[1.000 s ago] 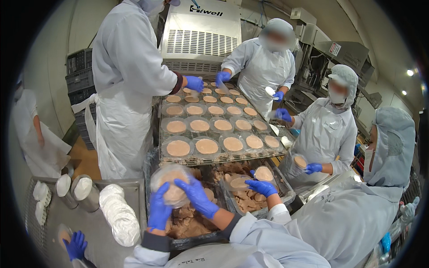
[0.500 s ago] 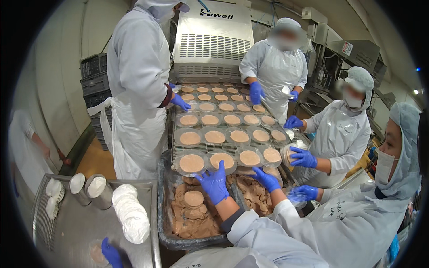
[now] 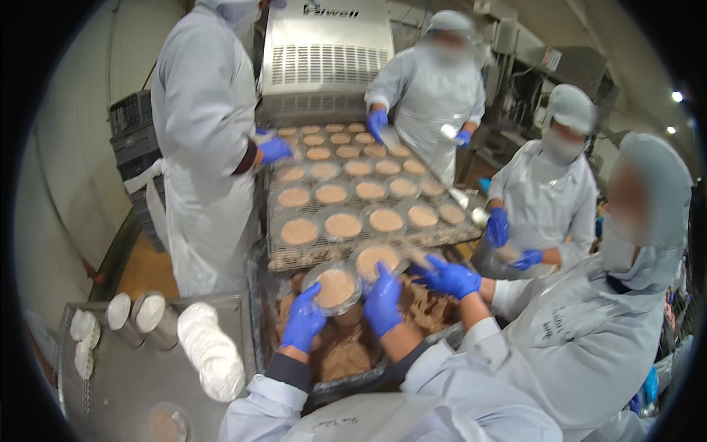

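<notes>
Low over a grey bin [image 3: 324, 387] of brown meat mix, my left hand [image 3: 303, 321], in a blue glove, grips the edge of a round pale pink patty [image 3: 333, 289] on a clear film disc. Just right of it, my gloved right hand [image 3: 381, 303] has its fingers on a second patty [image 3: 376, 262], also on film, in front of the belt's near end. The two discs sit close together. A wire mesh belt [image 3: 317, 255] carries rows of the same patties beyond my hands.
A co-worker's blue-gloved hand [image 3: 448, 278] is close to my right hand. Other gloved co-workers line both sides of the belt. On my left stands a metal tray [image 3: 125, 383] with metal cylinders [image 3: 157, 318], a stack of white discs [image 3: 210, 350] and one patty [image 3: 168, 423].
My left hand has come from the tray to the bin and now holds a patty. My right hand has moved slightly right. The nearest patties have left the belt's end.
</notes>
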Tool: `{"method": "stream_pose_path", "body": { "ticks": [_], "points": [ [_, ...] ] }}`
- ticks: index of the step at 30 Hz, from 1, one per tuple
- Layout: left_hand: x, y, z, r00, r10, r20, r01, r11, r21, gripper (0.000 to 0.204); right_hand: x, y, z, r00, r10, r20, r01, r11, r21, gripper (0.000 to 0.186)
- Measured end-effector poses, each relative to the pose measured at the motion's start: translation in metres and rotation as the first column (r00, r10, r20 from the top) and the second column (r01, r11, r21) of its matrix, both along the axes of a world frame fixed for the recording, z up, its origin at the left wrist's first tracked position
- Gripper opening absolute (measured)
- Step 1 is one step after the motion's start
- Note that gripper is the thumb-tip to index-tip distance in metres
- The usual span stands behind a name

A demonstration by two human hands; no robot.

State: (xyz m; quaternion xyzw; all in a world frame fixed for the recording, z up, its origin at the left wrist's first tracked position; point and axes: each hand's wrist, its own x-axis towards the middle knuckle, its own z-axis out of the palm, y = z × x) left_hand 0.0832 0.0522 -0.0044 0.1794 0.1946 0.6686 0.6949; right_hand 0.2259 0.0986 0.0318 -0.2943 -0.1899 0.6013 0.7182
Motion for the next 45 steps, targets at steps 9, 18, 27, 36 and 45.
{"method": "stream_pose_path", "body": {
  "ticks": [9, 18, 27, 36, 45],
  "points": [
    [-0.010, -0.040, 0.014, 0.992, 0.033, 0.122, -0.035, 0.999, 0.021, 0.048, 0.013, 0.047, 0.090, 0.943, 0.330, -0.045, -0.315, 0.927, 0.206, 0.042],
    [-0.020, -0.017, 0.050, 0.939, 0.207, -0.273, -0.176, 0.975, 0.134, 0.050, 0.017, 0.004, 0.014, 0.866, 0.468, -0.176, -0.493, 0.858, -0.147, 0.065],
    [-0.033, -0.022, 0.000, 0.391, 0.451, -0.802, -0.211, 0.893, 0.398, 0.033, 0.014, 0.029, -0.011, 0.782, 0.474, -0.404, -0.506, 0.862, 0.030, 0.041],
    [-0.006, -0.008, 0.035, 0.987, 0.121, -0.102, -0.118, 0.992, 0.042, 0.040, -0.022, -0.015, 0.030, 0.795, 0.310, 0.522, -0.482, 0.845, 0.232, 0.041],
    [-0.020, -0.014, -0.023, 0.995, 0.074, -0.067, -0.074, 0.997, 0.013, 0.049, 0.023, 0.009, -0.004, 0.854, 0.436, 0.282, -0.385, 0.896, -0.220, 0.035]
  ]
}}
